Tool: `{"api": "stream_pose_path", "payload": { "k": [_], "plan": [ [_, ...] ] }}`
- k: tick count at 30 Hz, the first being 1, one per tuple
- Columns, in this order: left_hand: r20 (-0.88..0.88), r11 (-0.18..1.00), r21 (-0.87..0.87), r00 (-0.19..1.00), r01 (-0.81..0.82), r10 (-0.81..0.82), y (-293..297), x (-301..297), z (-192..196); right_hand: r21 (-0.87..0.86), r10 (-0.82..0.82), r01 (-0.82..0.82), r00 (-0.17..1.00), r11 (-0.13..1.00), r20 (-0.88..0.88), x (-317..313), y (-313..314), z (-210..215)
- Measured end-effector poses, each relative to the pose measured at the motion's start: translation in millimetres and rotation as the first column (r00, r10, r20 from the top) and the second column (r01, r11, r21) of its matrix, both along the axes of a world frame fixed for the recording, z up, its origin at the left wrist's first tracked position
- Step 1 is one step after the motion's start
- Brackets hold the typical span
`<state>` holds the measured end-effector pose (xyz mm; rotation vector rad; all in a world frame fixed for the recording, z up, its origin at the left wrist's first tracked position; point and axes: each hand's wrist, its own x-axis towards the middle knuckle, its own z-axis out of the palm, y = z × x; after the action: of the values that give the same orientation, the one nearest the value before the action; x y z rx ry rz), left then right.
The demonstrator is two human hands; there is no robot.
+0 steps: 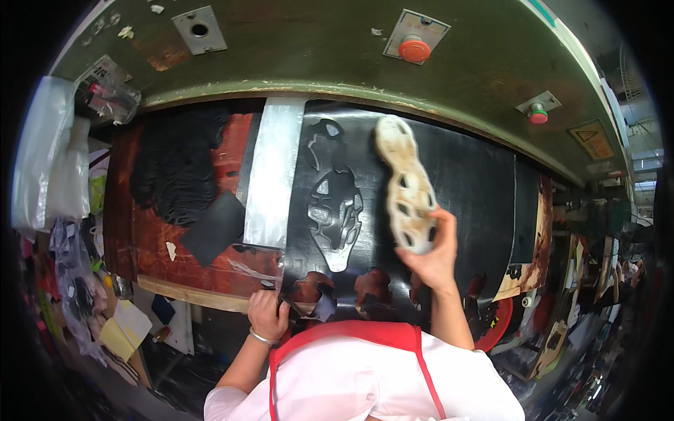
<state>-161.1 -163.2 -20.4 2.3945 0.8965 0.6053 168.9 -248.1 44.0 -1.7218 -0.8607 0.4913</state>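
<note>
My right hand [434,258] grips the near end of a pale, sole-shaped cutting die [408,184] pierced with several openings. The die is over the right part of a black sheet [467,189], slightly blurred; whether it touches the sheet I cannot tell. Left of it, a sole-shaped cut outline [335,223] shows in the sheet, with pieces around its openings. At the table's front edge, my left hand [268,314] is closed next to the sheet's near left corner. What its fingers hold, if anything, is hidden.
A heap of black cut pieces [172,168] and a dark square piece [216,228] lie on the red-brown board [151,245] at left. A pale strip [272,172] borders the sheet. The green machine beam [302,59] crosses the far side, carrying a red button [414,49].
</note>
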Motion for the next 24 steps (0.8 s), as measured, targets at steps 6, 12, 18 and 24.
{"api": "stream_pose_path", "payload": {
  "k": [6,12,18,24],
  "plan": [
    [-0.041,0.964,-0.053,0.966,-0.259,0.257,22.9,35.8,-5.2,-0.103,-0.011,0.07,0.873,0.992,0.488,17.5,84.0,-38.9],
    [-0.033,0.904,-0.028,0.904,-0.427,0.426,64.6,77.7,-8.4,-0.044,-0.024,0.048,0.898,0.998,0.439,71.0,131.7,-41.5],
    [-0.043,0.901,0.085,0.902,-0.425,0.43,109.2,116.2,-11.5,0.27,-0.697,0.645,0.624,0.715,0.353,193.8,84.5,36.8],
    [-0.026,0.882,0.116,0.886,-0.457,0.462,156.4,150.9,-15.5,0.241,-0.57,0.555,0.551,0.796,0.61,248.1,97.0,37.8]
  ]
}}
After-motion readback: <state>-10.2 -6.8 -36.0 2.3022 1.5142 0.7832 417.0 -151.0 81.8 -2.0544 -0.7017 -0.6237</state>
